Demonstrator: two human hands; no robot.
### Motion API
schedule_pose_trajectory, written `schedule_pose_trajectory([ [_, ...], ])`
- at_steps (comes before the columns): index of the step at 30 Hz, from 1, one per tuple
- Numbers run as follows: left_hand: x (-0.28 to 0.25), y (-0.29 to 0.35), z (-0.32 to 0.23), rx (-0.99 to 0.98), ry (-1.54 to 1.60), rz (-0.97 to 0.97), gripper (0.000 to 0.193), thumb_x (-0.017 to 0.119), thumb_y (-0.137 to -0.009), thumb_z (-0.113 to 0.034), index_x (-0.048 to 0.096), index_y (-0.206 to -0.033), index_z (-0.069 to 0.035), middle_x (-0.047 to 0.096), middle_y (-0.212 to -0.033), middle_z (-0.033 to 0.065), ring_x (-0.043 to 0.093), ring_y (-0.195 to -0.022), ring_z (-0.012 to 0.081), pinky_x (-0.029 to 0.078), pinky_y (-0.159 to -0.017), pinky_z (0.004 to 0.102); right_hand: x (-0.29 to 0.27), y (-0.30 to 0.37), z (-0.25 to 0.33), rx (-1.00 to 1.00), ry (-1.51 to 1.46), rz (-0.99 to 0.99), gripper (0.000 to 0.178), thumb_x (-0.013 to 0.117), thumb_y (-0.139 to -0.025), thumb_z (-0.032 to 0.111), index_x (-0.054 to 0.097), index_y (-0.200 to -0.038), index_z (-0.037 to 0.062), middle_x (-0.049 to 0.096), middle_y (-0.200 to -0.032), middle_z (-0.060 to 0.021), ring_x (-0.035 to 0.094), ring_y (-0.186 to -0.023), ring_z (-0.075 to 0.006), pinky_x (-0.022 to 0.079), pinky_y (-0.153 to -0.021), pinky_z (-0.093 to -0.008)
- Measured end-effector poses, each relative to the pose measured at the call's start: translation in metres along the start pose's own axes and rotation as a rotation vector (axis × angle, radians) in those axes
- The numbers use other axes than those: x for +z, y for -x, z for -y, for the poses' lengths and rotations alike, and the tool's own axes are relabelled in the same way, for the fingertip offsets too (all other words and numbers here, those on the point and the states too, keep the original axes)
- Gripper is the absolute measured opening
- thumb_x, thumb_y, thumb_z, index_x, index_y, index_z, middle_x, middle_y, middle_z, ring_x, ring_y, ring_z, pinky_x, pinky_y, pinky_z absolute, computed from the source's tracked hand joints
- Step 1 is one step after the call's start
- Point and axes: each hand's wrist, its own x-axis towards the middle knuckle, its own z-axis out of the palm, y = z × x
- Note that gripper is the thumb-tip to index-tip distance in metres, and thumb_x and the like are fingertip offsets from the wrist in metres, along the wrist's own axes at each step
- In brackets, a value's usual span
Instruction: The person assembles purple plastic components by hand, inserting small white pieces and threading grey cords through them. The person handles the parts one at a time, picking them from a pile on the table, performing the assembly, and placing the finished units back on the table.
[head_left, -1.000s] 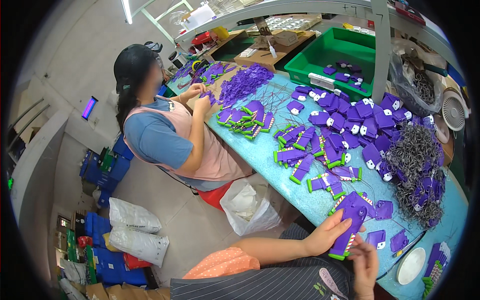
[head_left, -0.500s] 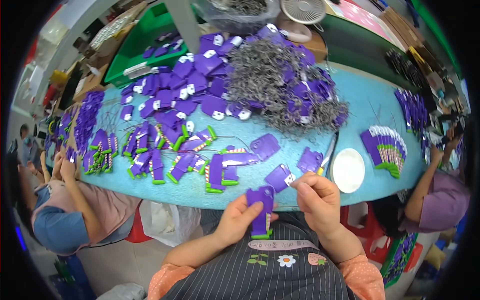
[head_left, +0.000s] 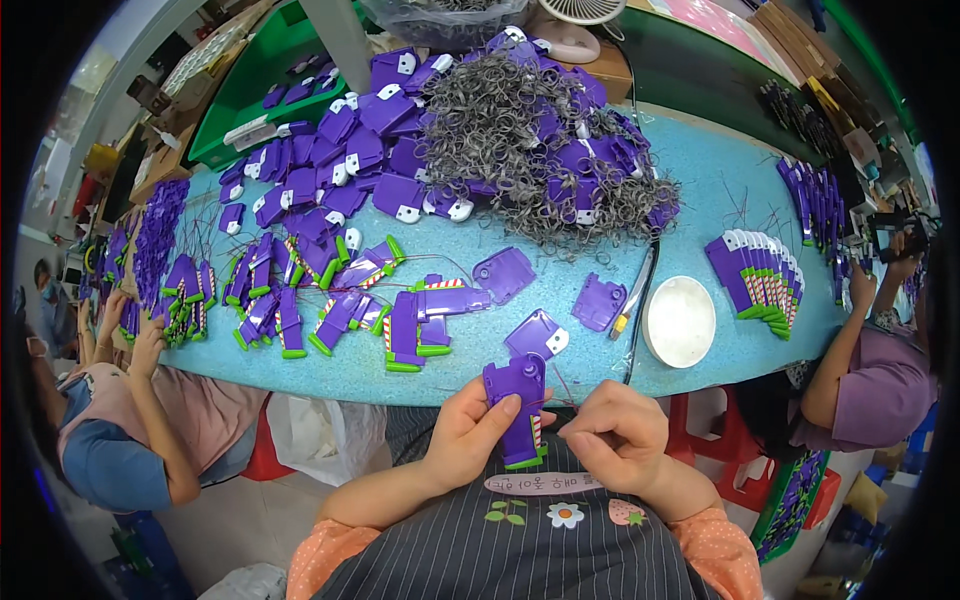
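Observation:
My left hand [head_left: 462, 440] is closed on a purple plastic wing-shaped part [head_left: 519, 385] with a red-and-white striped strip and a green end. I hold it over the table's near edge, its green end toward me. Beside it, on the right, the fingers of my right hand [head_left: 622, 430] are pinched together around a thin dark-red wire [head_left: 563, 382] by the part; its tip is hidden by the fingers. Just beyond lies a purple piece with a white corner [head_left: 537, 335]. Two more purple pieces, one left [head_left: 503, 274] and one right [head_left: 599, 302], rest farther back.
A heap of grey wire rings [head_left: 520, 150] covers purple pieces at the back. Striped, green-ended parts [head_left: 405, 325] lie left; a fan of them [head_left: 757, 282] lies right. A cutter knife [head_left: 628, 300] lies beside a white bowl [head_left: 679, 322]. People work at both sides.
My right hand has come down toward me and closer to the held part, its fingers curling in more. My left hand keeps its grip on the part. The whole view has shifted slightly.

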Motion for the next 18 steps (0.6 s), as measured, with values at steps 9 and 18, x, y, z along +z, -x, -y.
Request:
schedule_pose_trajectory([
  [9, -0.002, -0.005, -0.001, 0.055, -0.056, 0.0, 0.027, 0.045, -0.095, -0.012, 0.048, -0.118, 0.003, 0.059, -0.11, 0.0127, 0.058, -0.098, 0.0155, 0.046, -0.088, 0.0299, 0.009, 0.004, -0.028, 0.205, -0.108, -0.115, 0.004, 0.064, -0.079, 0.0, 0.062, -0.083, -0.0016, 0.055, -0.076, -0.0057, 0.039, -0.048, -0.0037, 0.027, -0.043, -0.0207],
  [18, -0.007, -0.001, 0.01, 0.161, -0.332, -0.023, 0.027, 0.046, -0.093, -0.007, 0.048, -0.117, 0.004, 0.065, -0.093, 0.009, 0.062, -0.082, 0.01, 0.049, -0.067, 0.0232, 0.017, -0.011, -0.025, 0.006, 0.532, -0.12, 0.011, 0.065, -0.077, -0.001, 0.059, -0.087, -0.0019, 0.057, -0.077, -0.0098, 0.056, -0.053, -0.0143, 0.041, -0.044, -0.0252],
])
